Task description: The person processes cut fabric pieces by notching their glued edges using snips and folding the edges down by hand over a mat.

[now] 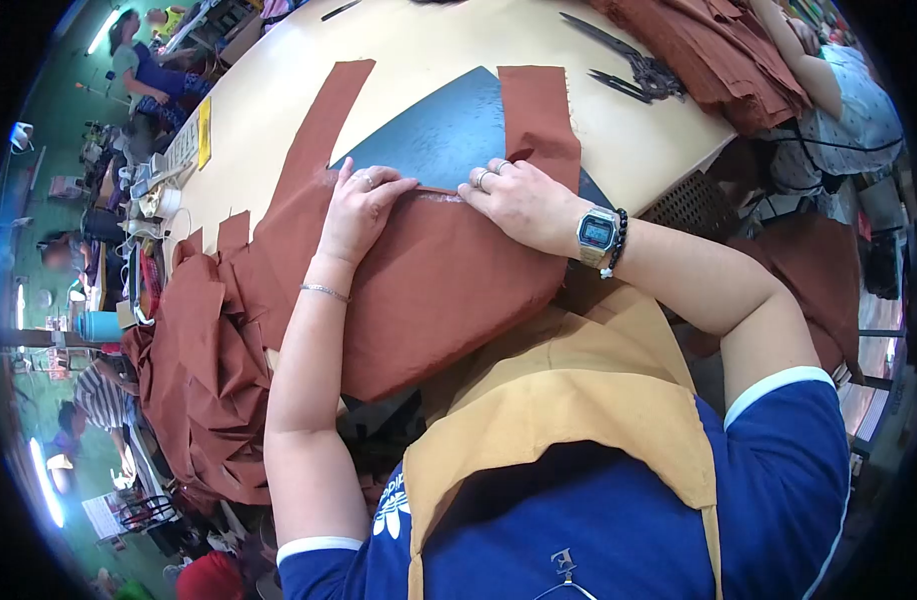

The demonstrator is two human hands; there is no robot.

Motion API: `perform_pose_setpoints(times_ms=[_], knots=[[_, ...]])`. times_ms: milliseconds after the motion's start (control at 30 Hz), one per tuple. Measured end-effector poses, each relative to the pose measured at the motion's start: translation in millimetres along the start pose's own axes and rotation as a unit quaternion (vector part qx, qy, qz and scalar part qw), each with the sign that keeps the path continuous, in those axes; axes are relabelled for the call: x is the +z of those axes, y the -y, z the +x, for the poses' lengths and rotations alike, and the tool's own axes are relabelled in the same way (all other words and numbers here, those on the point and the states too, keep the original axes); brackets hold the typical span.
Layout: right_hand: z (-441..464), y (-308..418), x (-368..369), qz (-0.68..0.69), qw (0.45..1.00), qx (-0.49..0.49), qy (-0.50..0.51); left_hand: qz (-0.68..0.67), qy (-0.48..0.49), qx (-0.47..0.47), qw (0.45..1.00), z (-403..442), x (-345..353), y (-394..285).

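A rust-brown cloth piece (449, 270) lies over the table's near edge, with two long straps reaching away from me. Under it shows a dark blue board (429, 130) with a pointed far end. My left hand (364, 200) pinches the cloth's edge at the left, where it crosses the board. At the right end of the same edge, my right hand (514, 195) presses its fingers together on the cloth. Between the two hands runs a folded edge with a whitish line along it.
Large scissors (614, 55) and small black snips (621, 86) lie at the table's (419, 40) far right, beside stacked brown cloth (699, 60). More crumpled brown cloth (199, 370) hangs at the left. A co-worker (839, 120) is at the right.
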State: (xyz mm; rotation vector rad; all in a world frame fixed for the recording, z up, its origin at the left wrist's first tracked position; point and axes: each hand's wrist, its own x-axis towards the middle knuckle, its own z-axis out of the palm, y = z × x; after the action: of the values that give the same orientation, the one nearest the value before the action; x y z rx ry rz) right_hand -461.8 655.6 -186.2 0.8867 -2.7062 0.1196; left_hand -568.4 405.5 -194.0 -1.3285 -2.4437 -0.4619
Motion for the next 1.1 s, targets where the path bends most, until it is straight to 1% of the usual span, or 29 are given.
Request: perform_pose_setpoints(times_ms=[167, 367, 467, 567, 667, 733, 767, 833, 867, 900, 967, 1000, 1067, 1100], knots=[[2.9, 3.6, -3.5, 0.017, 1.000, 0.022, 0.004, -0.010, 0.015, -0.012, 1.000, -0.4, -0.6, 0.6], [23.2, 11.9, -9.2, 0.023, 0.996, 0.053, 0.071, -0.004, 0.013, -0.012, 1.000, -2.1, 1.7, 1.6], [37.3, 17.3, -6.3, 0.002, 0.991, 0.073, 0.109, -0.003, 0.015, -0.020, 1.000, -2.4, 3.6, 3.3], [40.9, 17.2, -7.9, 0.006, 0.989, 0.080, 0.126, 0.004, 0.021, -0.027, 0.999, -2.9, 4.1, 4.5], [27.4, 7.3, -26.3, 0.019, 0.985, 0.061, 0.158, 0.009, 0.020, -0.027, 0.999, -1.9, 3.5, 3.4], [6.0, -2.5, -36.1, 0.000, 0.994, 0.037, 0.103, 0.004, 0.012, -0.029, 1.000, -2.3, 2.3, 3.1], [-5.4, -6.9, -40.6, -0.011, 0.997, 0.024, 0.076, -0.006, -0.016, -0.044, 0.999, -2.6, -2.1, 1.5], [-29.8, -10.6, -40.8, 0.068, 0.993, 0.099, 0.012, -0.031, -0.072, -0.075, 0.994, -5.5, -12.5, 0.0], [-39.4, -13.1, -38.7, 0.109, 0.984, 0.137, -0.018, -0.045, -0.046, -0.081, 0.995, -13.5, -19.3, 10.3], [-45.7, -16.8, -36.2, 0.157, 0.974, 0.164, -0.019, -0.042, -0.039, -0.097, 0.994, -23.5, -24.8, 17.2], [-53.6, -18.2, -30.0, 0.256, 0.941, 0.222, -0.022, -0.043, 0.025, -0.121, 0.991, -49.1, -37.0, 23.8], [-51.4, -19.8, -28.0, 0.280, 0.935, 0.210, -0.054, -0.024, 0.051, -0.141, 0.988, -60.4, -39.5, 18.4], [-37.3, -30.9, -36.2, 0.269, 0.941, 0.205, 0.021, 0.020, 0.098, -0.175, 0.979, -79.5, -47.3, 7.4], [-28.8, -40.5, -40.2, 0.260, 0.943, 0.201, 0.057, 0.025, 0.125, -0.215, 0.968, -85.5, -48.0, -1.9]])
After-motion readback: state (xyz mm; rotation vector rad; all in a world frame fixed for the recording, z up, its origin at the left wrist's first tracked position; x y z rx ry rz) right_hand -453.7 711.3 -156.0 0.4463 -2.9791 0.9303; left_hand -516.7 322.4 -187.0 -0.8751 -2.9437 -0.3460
